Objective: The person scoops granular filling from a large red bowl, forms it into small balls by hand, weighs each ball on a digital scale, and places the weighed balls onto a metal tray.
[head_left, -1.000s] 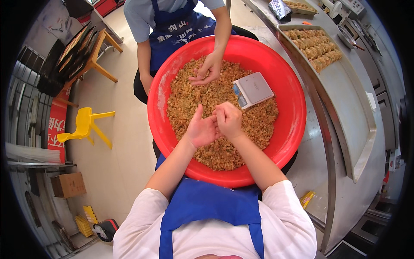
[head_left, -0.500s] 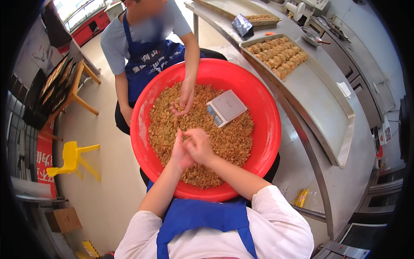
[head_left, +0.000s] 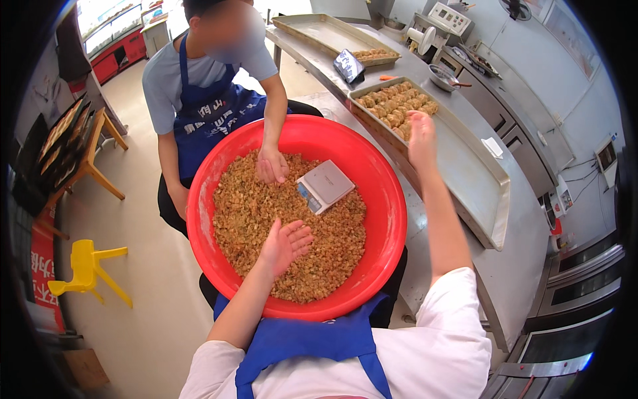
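My left hand (head_left: 287,247) is open, palm turned up and fingers stretched, over the near part of a big red tub (head_left: 384,199). Loose brown crumbly filling (head_left: 319,256) covers the tub's bottom. Out to the right, my right hand (head_left: 423,138) reaches over a metal tray (head_left: 480,174), beside the rows of shaped filling balls (head_left: 392,106). Its fingers are drawn together at the near end of the rows; whatever they may hold is hidden. A white digital scale (head_left: 325,185) rests on the filling, right of the co-worker's hand (head_left: 272,165).
A co-worker in a blue apron (head_left: 212,113) sits across the tub. The steel table (head_left: 525,233) carries a second tray (head_left: 312,33), a dark phone-like device (head_left: 349,66) and a pan (head_left: 442,78). On the left stand a yellow stool (head_left: 83,266) and a wooden rack (head_left: 96,156).
My hands have parted from being pressed together above the filling. The right one has swung up and right to the tray; the left has opened over the tub. The view has shifted rightward.
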The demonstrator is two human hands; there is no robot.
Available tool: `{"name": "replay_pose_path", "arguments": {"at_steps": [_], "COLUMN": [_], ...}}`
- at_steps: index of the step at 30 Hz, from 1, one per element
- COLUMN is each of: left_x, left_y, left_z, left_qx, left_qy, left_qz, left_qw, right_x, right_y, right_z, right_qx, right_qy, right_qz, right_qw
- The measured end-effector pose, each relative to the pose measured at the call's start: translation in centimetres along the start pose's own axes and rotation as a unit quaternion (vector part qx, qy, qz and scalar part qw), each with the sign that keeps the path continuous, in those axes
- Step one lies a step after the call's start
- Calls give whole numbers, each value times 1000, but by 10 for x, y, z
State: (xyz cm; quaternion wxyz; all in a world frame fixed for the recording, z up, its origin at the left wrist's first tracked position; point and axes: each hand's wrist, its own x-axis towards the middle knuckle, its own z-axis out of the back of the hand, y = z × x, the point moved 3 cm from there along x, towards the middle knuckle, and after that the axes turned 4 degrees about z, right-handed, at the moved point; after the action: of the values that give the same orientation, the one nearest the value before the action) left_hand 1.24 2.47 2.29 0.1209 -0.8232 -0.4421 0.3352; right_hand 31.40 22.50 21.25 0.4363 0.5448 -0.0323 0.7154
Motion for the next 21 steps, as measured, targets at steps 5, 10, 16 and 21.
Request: {"name": "replay_pose_path", "arguments": {"at_steps": [5,10,16,21], "left_x": [8,14,8,10], "left_y": [-2,0,-5,-16], "left_z": [23,38,55,41], "left_qx": [26,86,106,124], "left_qy": [-39,-99,-174,-239], "left_qz": [-13,-29,-63,-257], "left_qw": [999,991,977,928], "right_x": [12,9,-4,-135], "right_y": [-48,-52,63,130], "right_z": [14,5,-6,-94], "right_qx": [156,-42,-222,188], "right_qy": [246,310,164,278], "right_qz": [-400,-296,23,50], "right_qw": [869,903,961,940]}}
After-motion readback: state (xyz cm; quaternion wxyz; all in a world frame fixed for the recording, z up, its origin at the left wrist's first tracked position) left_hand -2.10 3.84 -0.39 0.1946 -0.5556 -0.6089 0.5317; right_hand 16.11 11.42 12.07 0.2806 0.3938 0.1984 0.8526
